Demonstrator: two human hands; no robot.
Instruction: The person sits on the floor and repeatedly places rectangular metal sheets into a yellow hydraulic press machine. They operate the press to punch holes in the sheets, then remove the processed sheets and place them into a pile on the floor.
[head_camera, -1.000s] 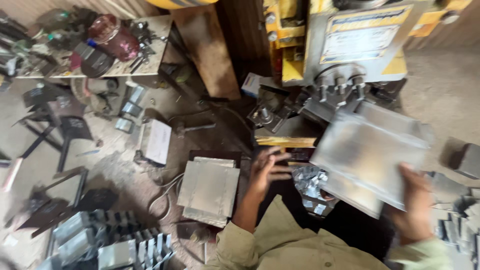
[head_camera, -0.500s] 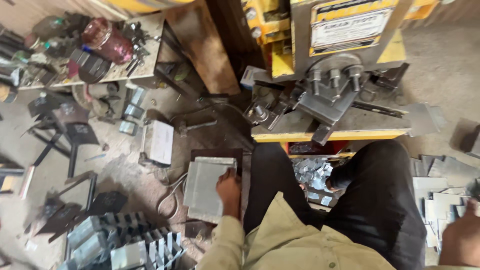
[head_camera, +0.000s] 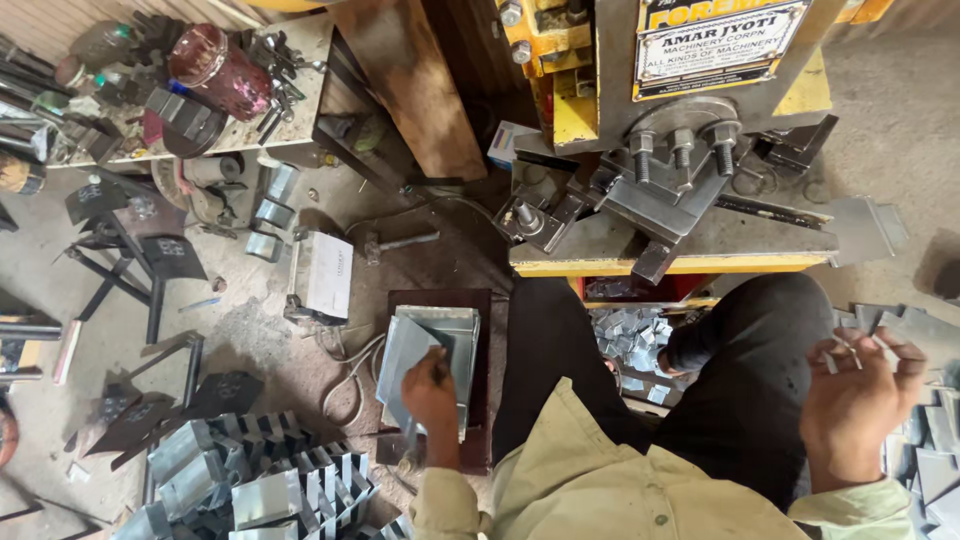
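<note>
My left hand (head_camera: 432, 395) grips the edge of a grey sheet-metal plate (head_camera: 403, 365) and tilts it up off a stack of flat plates (head_camera: 450, 345) on a dark board on the floor. My right hand (head_camera: 860, 400) hovers with spread fingers, holding nothing, over a heap of grey metal pieces (head_camera: 935, 420) at the right. My dark trouser legs sit between the two hands. In front stands a yellow and grey press machine (head_camera: 680, 170) with bolted clamps on its bed.
Several bent metal channels (head_camera: 250, 480) lie piled at the lower left. Small offcuts (head_camera: 630, 340) lie under the machine. A cluttered bench (head_camera: 200, 90) with a red tin and tools stands at top left, with black metal stands (head_camera: 130, 250) and a hammer (head_camera: 400, 242) on the floor.
The big sheet my right hand held at the machine is gone; that hand has swung down right. My left hand has gone to the floor stack and lifted a plate's edge.
</note>
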